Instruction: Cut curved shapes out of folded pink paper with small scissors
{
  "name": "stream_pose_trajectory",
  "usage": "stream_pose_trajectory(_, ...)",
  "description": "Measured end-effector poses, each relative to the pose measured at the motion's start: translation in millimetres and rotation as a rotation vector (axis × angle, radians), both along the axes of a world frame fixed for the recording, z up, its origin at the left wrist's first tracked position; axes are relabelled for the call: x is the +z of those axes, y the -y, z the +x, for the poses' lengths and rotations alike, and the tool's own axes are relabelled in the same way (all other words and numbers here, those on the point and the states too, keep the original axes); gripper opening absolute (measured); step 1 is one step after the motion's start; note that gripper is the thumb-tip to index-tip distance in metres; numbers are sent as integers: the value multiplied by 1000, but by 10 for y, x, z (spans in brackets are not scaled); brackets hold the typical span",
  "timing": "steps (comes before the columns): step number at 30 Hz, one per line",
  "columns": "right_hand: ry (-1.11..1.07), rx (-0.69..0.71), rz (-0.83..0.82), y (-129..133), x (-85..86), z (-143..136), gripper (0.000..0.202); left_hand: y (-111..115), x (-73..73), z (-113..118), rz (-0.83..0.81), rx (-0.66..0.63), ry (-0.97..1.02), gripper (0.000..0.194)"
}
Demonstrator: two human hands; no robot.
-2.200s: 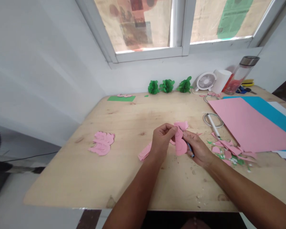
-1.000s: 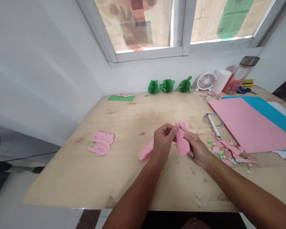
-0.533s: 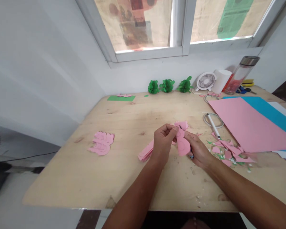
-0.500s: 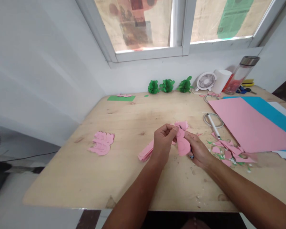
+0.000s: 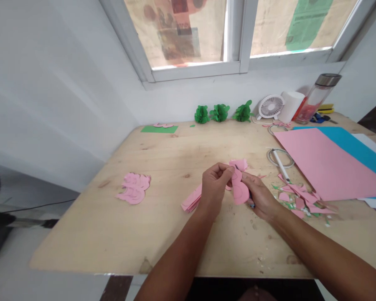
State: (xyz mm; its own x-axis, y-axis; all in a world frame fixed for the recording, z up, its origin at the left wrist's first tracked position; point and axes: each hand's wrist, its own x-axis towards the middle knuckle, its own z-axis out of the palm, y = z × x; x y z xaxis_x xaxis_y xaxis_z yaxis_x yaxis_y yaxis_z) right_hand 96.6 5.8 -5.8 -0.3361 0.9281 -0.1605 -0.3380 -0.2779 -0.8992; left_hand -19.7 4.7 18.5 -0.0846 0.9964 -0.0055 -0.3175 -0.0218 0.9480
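My left hand pinches a pink paper cutout with rounded lobes and drawn curved lines, held just above the table. Closed around a small pair of scissors, my right hand is at the cutout's right edge. Most of the scissors is hidden by the fingers; a dark handle end shows below, and a dark tip shows at the top of the paper. Folded pink strips lie partly behind my left wrist. Another pink paper piece is just beyond my hands.
Pink lobed cutouts are stacked at left. Paper scraps and a white pen lie right, near pink sheets. Green paper figures, a small fan and a bottle stand along the back.
The lower lobe of the pink cutout has shifted slightly left, and my right fingers have moved a little. My left hand stays in place.
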Motion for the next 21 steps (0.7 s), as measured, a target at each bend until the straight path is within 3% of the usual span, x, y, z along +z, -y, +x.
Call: stream_pose_trajectory(21,1,-7,-12,8,13,-9,33,-3,11,7,-8,7,-14,18)
